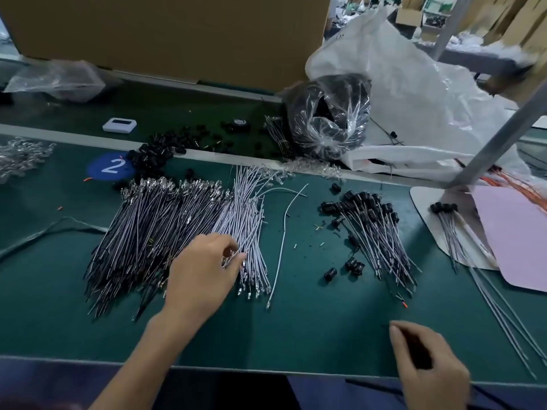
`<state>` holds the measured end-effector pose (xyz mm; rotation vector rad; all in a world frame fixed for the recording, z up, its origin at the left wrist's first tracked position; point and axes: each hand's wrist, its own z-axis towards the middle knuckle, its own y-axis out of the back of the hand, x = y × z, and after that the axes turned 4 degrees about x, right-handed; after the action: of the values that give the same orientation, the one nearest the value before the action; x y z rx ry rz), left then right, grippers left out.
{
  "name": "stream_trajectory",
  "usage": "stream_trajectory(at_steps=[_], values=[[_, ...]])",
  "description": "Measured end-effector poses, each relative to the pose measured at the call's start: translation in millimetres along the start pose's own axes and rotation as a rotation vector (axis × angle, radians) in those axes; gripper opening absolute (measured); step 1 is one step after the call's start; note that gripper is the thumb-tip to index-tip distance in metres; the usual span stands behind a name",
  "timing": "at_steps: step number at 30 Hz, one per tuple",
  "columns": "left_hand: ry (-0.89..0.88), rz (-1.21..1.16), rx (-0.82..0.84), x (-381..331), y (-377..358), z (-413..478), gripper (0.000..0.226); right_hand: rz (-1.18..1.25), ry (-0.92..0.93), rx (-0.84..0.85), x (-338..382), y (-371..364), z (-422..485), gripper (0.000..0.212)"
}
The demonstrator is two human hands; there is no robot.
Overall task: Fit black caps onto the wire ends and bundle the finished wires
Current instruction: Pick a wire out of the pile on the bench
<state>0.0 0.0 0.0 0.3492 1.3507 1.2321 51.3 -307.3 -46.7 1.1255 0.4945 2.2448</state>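
1. The uncapped wires (165, 229) lie in a broad fanned heap on the green table (325, 321), at 9 o'clock from the middle of the view. The dark ones are on the left, and the white wires (251, 220) run along the heap's 3 o'clock edge.
2. The left hand (201, 273) reaches onto the heap from 6 o'clock. Its thumb and forefinger are narrow, pinching the near ends of the white wires.
3. The right hand (426, 368) hangs over the table's near edge at 5 o'clock. Its fingers curl around a dark blur, and I cannot tell whether they hold anything.
4. The capped wires (376, 232) lie at 3 o'clock of the heap, well apart from it, with their caps at the 12 o'clock end.
5. A few loose black caps (352, 266) sit just beside them at 7 o'clock, and a single white wire (284, 220) lies between the two piles.
6. A heap of caps (159, 155) lies at 12 o'clock of the uncapped wires, beside a blue "2" sticker (111, 167).
7. A clear bag (328, 122) of dark parts stands at 1 o'clock, against a white sack (414, 84).
8. A pink sheet (518, 238) lies at the table's 3 o'clock edge.
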Motion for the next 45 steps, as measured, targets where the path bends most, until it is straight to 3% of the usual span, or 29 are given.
stream_trajectory(at_steps=[2,8,12,16,19,24,29,35,40,45], values=[[0.062,0.072,0.023,-4,-4,7,0.012,-0.062,0.035,-0.048,3,-5,0,0.023],[0.227,0.013,0.060,-10,-8,18,0.004,-0.171,0.048,-0.169,-2,-19,-4,0.016],[0.223,0.008,0.057,-11,-8,20,0.001,-0.151,0.040,-0.124,0,-17,-4,0.019],[0.252,-0.059,0.055,-12,-6,22,0.016,-0.090,0.027,-0.057,5,-11,-1,0.027],[0.253,0.041,0.056,-13,-3,24,0.016,-0.027,0.006,0.008,7,-6,-3,0.030],[0.223,0.109,0.072,-12,0,22,0.007,-0.032,-0.032,0.040,14,-1,-11,0.025],[0.231,-0.036,0.038,-8,4,24,0.009,-0.032,-0.125,0.059,25,-1,-11,0.004],[0.259,-0.263,-0.051,-4,17,25,0.019,0.172,-0.202,0.059,56,-11,8,0.034],[0.168,-0.379,-0.106,-19,27,11,0.018,0.517,-0.360,0.328,104,-37,40,0.028],[0.022,-0.487,-0.055,-37,22,-7,0.017,0.733,-0.384,0.541,160,-71,75,0.018]])
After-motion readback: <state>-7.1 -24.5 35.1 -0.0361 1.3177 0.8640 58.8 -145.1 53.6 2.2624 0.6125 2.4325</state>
